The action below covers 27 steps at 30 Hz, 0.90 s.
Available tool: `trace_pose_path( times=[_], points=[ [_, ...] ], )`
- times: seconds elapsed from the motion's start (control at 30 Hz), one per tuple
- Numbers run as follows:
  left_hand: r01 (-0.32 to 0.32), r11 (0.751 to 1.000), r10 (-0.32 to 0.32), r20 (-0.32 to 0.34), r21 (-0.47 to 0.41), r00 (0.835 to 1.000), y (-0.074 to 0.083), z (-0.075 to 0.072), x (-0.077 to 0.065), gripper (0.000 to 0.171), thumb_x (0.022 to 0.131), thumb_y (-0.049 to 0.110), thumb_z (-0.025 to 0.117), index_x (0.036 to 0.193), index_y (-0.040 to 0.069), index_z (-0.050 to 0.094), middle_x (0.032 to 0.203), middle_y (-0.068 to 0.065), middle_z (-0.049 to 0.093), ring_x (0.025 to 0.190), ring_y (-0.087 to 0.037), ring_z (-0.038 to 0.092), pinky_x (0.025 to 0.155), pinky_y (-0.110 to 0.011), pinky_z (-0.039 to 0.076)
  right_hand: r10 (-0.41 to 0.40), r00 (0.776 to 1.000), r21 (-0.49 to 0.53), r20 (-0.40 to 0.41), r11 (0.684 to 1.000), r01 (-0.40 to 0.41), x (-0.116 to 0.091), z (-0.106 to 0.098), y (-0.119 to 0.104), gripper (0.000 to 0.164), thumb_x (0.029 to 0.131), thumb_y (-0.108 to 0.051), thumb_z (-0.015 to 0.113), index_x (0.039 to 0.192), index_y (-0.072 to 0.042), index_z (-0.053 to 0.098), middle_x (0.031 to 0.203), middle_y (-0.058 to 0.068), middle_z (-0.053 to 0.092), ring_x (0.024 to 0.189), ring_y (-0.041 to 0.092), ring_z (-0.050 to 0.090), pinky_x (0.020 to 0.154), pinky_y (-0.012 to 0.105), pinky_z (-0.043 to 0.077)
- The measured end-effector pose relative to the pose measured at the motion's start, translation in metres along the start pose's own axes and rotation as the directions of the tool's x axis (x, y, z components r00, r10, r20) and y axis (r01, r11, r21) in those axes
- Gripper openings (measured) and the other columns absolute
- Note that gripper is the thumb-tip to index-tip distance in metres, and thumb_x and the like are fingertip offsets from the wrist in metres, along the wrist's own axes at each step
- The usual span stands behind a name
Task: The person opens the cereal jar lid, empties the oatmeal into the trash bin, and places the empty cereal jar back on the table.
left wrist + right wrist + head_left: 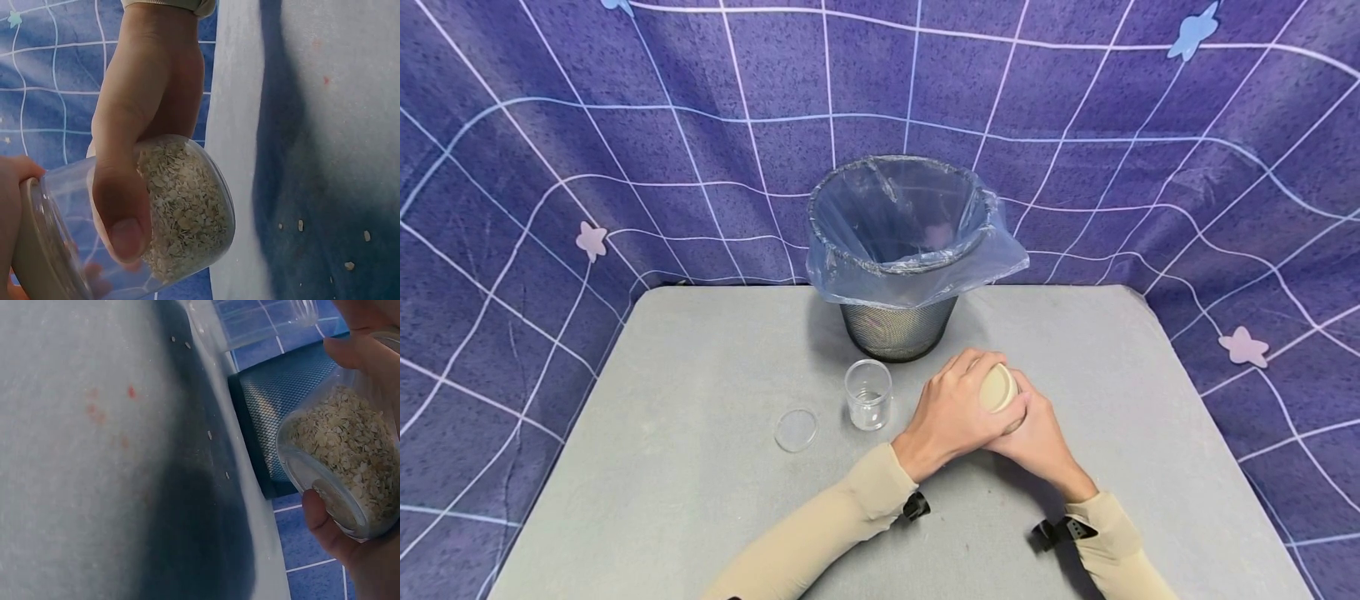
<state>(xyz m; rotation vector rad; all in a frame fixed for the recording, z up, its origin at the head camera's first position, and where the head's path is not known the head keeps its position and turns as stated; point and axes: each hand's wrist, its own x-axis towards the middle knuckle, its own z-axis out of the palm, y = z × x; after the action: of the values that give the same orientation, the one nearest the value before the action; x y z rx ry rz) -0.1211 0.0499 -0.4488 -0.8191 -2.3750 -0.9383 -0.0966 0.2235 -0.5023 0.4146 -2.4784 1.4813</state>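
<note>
Both hands meet around a clear jar of oat flakes (pixel 187 206), lifted over the table right of centre and tilted in the wrist views. My left hand (pixel 951 404) curls its fingers and thumb around the cream lid (pixel 997 388) on top. The jar's body is gripped by my right hand (pixel 1037 437), whose thumb presses along the clear wall in the left wrist view. Flakes fill the bottom part of the jar. To the left of the hands, a small clear cup (pixel 868 400) stands upright, with a clear round disc (pixel 795 430) lying flat beside it.
Behind the cup and hands stands a mesh wastebasket (pixel 898 333) lined with a blue translucent bag (pixel 917 287). Small flakes (pixel 349 265) and faint red spots lie on the grey tabletop (pixel 685 400). A purple grid-patterned cloth (pixel 700 75) hangs around the table's back and sides.
</note>
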Motion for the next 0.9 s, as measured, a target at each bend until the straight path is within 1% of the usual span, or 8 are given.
trace_pose_path(
  times=[0.23, 0.37, 0.5, 0.63, 0.8, 0.9],
  points=[
    [-0.009, 1.0, 0.009, -0.031, 0.017, 0.999, -0.001, 0.002, -0.001, 0.047, 0.086, 0.049, 0.081, 0.119, 0.017, 0.073, 0.112, 0.003, 0.071, 0.098, -0.016, 0.071, 0.08, -0.036, 0.062, 0.007, 1.0, 0.001, -0.01, 1.0, -0.007, -0.002, 0.001, 0.001, 0.089, 0.063, -0.01, 0.101, 0.142, -0.005, 0.059, 0.128, 0.011, 0.071, 0.114, 0.015, 0.064, 0.096, 0.022, 0.049],
    [-0.005, 1.0, 0.005, -0.03, 0.014, 1.0, -0.001, 0.002, -0.002, 0.049, 0.086, 0.049, 0.082, 0.121, 0.016, 0.073, 0.114, 0.002, 0.07, 0.101, -0.016, 0.071, 0.081, -0.036, 0.062, 0.007, 1.0, 0.0, -0.01, 1.0, -0.007, -0.002, 0.001, 0.002, 0.089, 0.063, -0.01, 0.101, 0.142, -0.005, 0.059, 0.127, 0.011, 0.071, 0.114, 0.014, 0.064, 0.096, 0.021, 0.049],
    [0.011, 1.0, -0.011, -0.022, 0.0, 1.0, 0.0, 0.001, -0.002, 0.05, 0.087, 0.05, 0.081, 0.124, 0.017, 0.073, 0.12, -0.001, 0.068, 0.105, -0.018, 0.07, 0.081, -0.037, 0.062, 0.012, 1.0, 0.009, -0.006, 1.0, -0.012, -0.003, 0.0, 0.003, 0.088, 0.063, -0.011, 0.101, 0.14, -0.005, 0.059, 0.126, 0.01, 0.071, 0.112, 0.013, 0.064, 0.096, 0.021, 0.049],
    [0.028, 0.999, -0.029, -0.029, -0.025, 0.999, -0.001, 0.0, -0.001, 0.052, 0.087, 0.05, 0.08, 0.125, 0.016, 0.073, 0.124, -0.002, 0.066, 0.108, -0.02, 0.068, 0.081, -0.038, 0.062, 0.026, 1.0, 0.017, -0.004, 1.0, -0.026, -0.003, -0.001, 0.004, 0.088, 0.063, -0.011, 0.101, 0.14, -0.006, 0.059, 0.126, 0.01, 0.07, 0.112, 0.012, 0.063, 0.096, 0.02, 0.048],
    [0.052, 0.998, -0.053, -0.03, -0.042, 0.998, -0.003, -0.003, 0.002, 0.051, 0.087, 0.049, 0.08, 0.126, 0.017, 0.072, 0.125, -0.002, 0.066, 0.11, -0.02, 0.067, 0.084, -0.038, 0.061, 0.021, 1.0, 0.033, -0.002, 0.999, -0.021, -0.003, -0.001, 0.009, 0.092, 0.062, -0.008, 0.101, 0.144, -0.011, 0.059, 0.127, 0.009, 0.07, 0.111, 0.011, 0.062, 0.096, 0.021, 0.048],
    [0.07, 0.996, -0.072, -0.025, -0.056, 0.997, -0.004, -0.004, 0.002, 0.051, 0.089, 0.05, 0.08, 0.127, 0.017, 0.072, 0.125, -0.001, 0.066, 0.111, -0.019, 0.066, 0.085, -0.038, 0.061, 0.017, 1.0, 0.054, -0.009, 0.998, -0.016, -0.002, -0.001, 0.011, 0.09, 0.062, -0.007, 0.101, 0.142, -0.013, 0.061, 0.126, 0.007, 0.07, 0.11, 0.011, 0.063, 0.095, 0.021, 0.049]
  ],
)
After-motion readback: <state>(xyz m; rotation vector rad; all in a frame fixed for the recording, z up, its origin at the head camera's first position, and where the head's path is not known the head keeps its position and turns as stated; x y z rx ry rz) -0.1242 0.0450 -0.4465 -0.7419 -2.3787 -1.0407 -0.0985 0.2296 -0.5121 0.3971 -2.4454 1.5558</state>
